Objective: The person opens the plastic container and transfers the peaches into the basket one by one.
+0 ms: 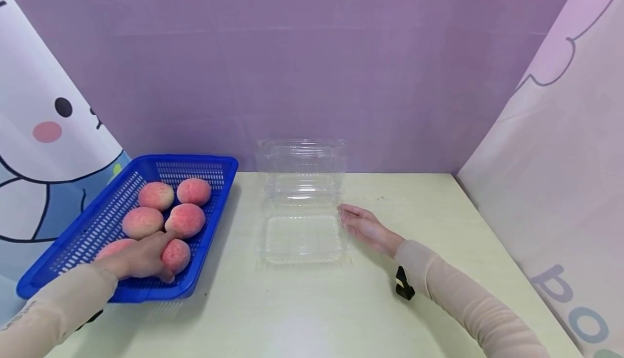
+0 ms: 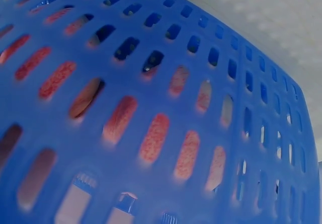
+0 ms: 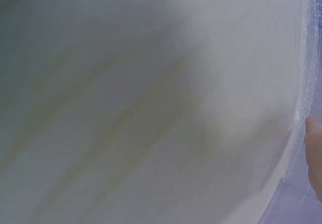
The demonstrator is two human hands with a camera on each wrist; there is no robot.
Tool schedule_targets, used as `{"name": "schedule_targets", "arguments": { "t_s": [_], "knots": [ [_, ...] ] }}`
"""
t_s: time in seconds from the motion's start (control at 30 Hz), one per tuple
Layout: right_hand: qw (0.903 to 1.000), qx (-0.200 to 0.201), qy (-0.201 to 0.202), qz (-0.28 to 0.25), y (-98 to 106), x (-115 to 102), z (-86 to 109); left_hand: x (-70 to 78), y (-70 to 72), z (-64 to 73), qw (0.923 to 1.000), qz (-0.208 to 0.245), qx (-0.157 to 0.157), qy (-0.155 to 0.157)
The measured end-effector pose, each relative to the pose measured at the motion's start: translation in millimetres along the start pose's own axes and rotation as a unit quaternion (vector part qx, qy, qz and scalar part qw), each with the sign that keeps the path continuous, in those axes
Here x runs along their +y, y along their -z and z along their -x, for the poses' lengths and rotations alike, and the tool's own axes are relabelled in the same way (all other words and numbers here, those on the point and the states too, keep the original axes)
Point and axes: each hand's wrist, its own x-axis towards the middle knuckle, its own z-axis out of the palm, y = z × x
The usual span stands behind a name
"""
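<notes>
Inside a blue slotted plastic basket (image 1: 215, 212), my left hand (image 1: 141, 258) grips a pinkish-red peach (image 1: 176, 255), thumb and fingers around its near sides. Several more peaches lie beside and beyond it, one (image 1: 185, 220) right at the fingertips. The left wrist view looks at the basket's outer wall (image 2: 206, 126), with peach skin (image 2: 153, 138) showing through the slots. My right hand (image 1: 368, 228) has its fingers extended, fingertips at the right edge of a clear plastic clamshell box (image 1: 303, 260). The box stands open, its lid (image 1: 307, 182) raised at the back.
The pale table (image 1: 312, 314) carries the basket at left and the box in the middle. A purple cloth (image 1: 312, 65) hangs behind. Printed cartoon panels stand at the left (image 1: 53, 157) and right (image 1: 551, 184).
</notes>
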Motion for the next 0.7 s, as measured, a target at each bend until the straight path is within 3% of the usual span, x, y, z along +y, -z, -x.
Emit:
{"name": "schedule_targets", "arguments": {
  "t_s": [0.4,0.53,0.6,0.7],
  "knots": [
    [0.9999,0.005,0.001,0.013,0,0,0.8,5.1,6.8,2.8,0.9998,0.006,-0.019,0.009],
    [0.9998,0.007,0.003,0.017,0,1,0.8,7.4,9.4,5.6,0.999,0.029,-0.031,0.012],
    [0.9999,0.007,0.003,0.015,0,1,0.7,9.2,12.7,9.0,0.9983,0.041,-0.04,0.015],
    [0.9998,0.013,-0.004,0.011,1,0,1.4,16.4,23.1,16.4,0.9987,0.022,-0.04,0.025]
  ]
}}
